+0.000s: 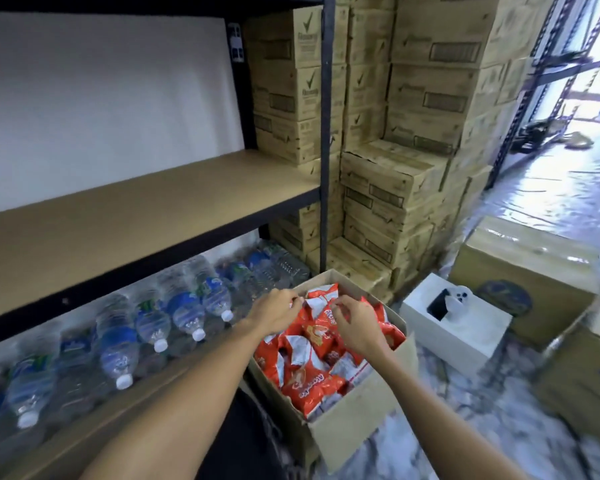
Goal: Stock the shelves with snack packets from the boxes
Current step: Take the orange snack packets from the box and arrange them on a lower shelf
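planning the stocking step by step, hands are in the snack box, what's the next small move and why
Probably lift a handful out toward the brown shelf: left hand and right hand curl on the red snack packets in the open box, and no packet shows on that shelf.

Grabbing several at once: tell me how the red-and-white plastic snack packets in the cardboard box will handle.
The red-and-white snack packets look puffed, so probably light. Their crumpled film likely flexes and slips.
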### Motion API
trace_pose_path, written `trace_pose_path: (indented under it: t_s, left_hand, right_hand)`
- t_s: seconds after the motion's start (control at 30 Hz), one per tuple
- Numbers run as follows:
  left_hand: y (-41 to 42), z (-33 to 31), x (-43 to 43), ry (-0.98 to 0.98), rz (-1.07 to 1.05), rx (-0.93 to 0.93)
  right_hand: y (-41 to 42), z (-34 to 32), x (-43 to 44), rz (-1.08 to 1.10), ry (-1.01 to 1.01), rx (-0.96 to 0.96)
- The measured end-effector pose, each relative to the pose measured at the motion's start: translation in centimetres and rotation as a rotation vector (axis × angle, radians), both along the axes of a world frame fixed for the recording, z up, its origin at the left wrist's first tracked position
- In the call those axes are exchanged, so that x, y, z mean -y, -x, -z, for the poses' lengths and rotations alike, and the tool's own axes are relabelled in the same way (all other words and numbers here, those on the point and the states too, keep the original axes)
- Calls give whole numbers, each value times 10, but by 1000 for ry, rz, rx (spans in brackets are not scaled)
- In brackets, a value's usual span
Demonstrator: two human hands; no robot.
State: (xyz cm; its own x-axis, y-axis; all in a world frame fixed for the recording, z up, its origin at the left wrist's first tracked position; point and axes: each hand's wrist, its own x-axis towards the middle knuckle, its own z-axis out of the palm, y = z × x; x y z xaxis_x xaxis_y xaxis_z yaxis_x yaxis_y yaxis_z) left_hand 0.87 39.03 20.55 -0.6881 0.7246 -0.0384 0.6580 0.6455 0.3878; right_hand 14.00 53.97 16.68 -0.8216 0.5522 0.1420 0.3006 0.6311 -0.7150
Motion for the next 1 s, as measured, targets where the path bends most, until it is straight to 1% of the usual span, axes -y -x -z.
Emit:
trace_pose_path:
  t_s: [0.13,0.23,0.4,0.5,0.73,0.9,1.0]
  left_hand:
    - [5,42,-32,35,48,71]
    - [11,69,-55,110,65,160]
    - [20,111,-85,204,62,206]
    - [25,130,-96,203,15,223]
    - [31,152,-109,234,-95,271]
    - [32,157,-107,199,-119,213]
    - [34,149,-103,180,-135,191]
  right_hand:
    - [-22,29,-28,154,50,50]
    - [-32,49,-44,227,68,90]
    - [-29,76,-55,426,102,35]
    - [-26,88,-56,525,150,10]
    - [-9,106,-60,534,386,-5]
    - [-3,118,-59,522,524,-27]
    - [-2,114,-58,527,553,-60]
